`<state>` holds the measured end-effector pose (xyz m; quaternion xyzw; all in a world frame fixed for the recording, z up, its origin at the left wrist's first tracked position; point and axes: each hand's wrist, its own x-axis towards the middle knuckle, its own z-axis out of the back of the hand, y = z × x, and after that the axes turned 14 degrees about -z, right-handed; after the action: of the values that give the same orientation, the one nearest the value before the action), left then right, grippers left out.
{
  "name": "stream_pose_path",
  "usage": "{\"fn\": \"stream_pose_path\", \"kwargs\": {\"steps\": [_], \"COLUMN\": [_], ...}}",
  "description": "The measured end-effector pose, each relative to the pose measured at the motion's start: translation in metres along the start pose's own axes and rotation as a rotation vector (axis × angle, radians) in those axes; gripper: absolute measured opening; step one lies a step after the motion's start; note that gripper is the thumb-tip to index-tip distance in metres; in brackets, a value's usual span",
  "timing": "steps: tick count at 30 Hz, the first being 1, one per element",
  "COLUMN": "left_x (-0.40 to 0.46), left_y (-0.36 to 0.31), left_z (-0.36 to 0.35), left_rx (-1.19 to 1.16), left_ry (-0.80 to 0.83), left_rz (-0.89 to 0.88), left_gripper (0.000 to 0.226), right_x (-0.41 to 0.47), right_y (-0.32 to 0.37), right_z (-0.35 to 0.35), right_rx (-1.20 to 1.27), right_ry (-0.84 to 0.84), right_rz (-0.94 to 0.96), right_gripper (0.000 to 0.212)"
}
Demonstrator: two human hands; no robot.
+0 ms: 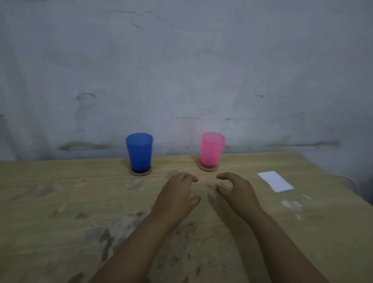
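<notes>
Both hands were out over the tabletop (52, 200), side by side near the middle, palms down, w/ nothing in either one. The left hand (177, 196) had its fingers (188, 177) loosely curled and the thumb stuck out to the right. The right hand (235, 192) was arched too, fingers bent down and inward toward the left hand, thumb underneath. There was a small gap between the two, so they weren't touching. Can't tell whether the fingertips rested on the wood or hung just above it; pic is a bit blurry there.

The blue cup (139, 153) stood upright at the back of the tabletop, close to the wall (184, 56), on a round coaster (138, 172). It was beyond the left hand and off to its left, not touched. The pink cup (211, 149) stood upright on a second coaster (201, 167), also at the back, to the right of the blue cup and well apart from it. It was near the right hand's fingers, just beyond them, no contact. Both cups were open side up; contents can't be made out.

A white card (275, 181) lay flat on the tabletop to the right of the right hand, apart from it. The wood was light, w/ dark smudges and worn patches around the forearms.
</notes>
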<state>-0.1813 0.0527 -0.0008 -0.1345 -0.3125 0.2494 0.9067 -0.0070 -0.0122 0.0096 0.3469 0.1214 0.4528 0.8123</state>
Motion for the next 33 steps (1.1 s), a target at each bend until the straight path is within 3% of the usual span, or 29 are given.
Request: {"fn": "stream_pose_path", "kwargs": {"steps": [12,20,24,26,29,33], "left_x": [0.111,0.159,0.168,0.171,0.171,0.163], "left_y": [-0.093,-0.098,-0.099,-0.101,-0.106,-0.113], "left_z": [-0.147,-0.205,-0.21,-0.21,-0.203,-0.179], "left_rx": [-0.191,-0.132,-0.132,-0.128,-0.32,-0.555], "left_ry": [0.157,0.25,0.116,0.091,0.02,-0.029], "left_rz": [-0.189,-0.233,-0.246,-0.236,-0.12,0.013], "left_gripper": [0.034,0.043,0.016,0.013,0.01,0.011], "right_x": [0.036,0.068,0.071,0.069,0.061,0.055], "right_y": [-0.139,-0.162,-0.165,-0.163,-0.159,-0.151], "right_z": [0.082,0.085,0.086,0.087,0.088,0.094], "right_rx": [0.088,0.467,0.429,0.439,0.453,0.846], "right_ry": [-0.245,-0.348,-0.336,-0.324,-0.27,-0.065], "right_rz": [-0.31,-0.435,-0.433,-0.405,-0.329,-0.27], "right_gripper": [0.036,0.048,0.053,0.055,0.059,0.04]}}
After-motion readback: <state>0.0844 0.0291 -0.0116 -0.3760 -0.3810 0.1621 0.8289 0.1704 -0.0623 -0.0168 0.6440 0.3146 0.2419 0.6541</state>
